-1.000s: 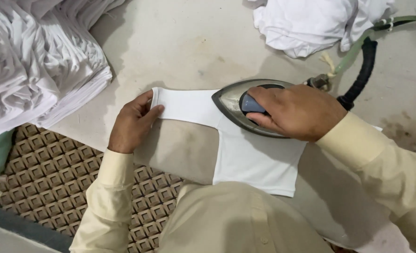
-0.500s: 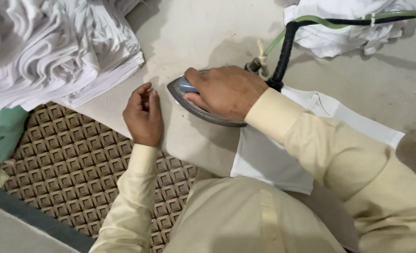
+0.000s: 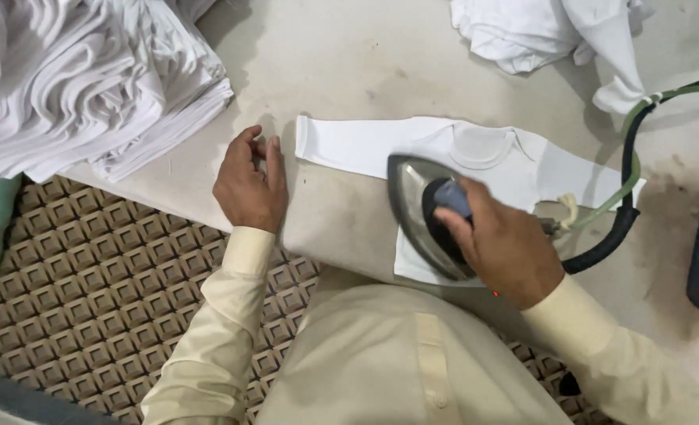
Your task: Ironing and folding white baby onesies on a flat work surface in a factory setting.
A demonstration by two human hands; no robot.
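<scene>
Shirt [image 3: 475, 157] flat on surface [image 3: 381, 55], long axis left-right. Right hand [image 3: 507, 244] grips iron [image 3: 424, 212] on shirt body. Left hand [image 3: 248, 185] loosely open, empty, resting just left of sleeve end.

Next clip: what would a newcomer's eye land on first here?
The steel iron, gripped by the right hand, sits on a small white long-sleeved garment spread flat at centre. The left hand rests flat on the table just left of the sleeve end, not touching it. A tall stack of folded white cloth fills the upper left corner.
</scene>
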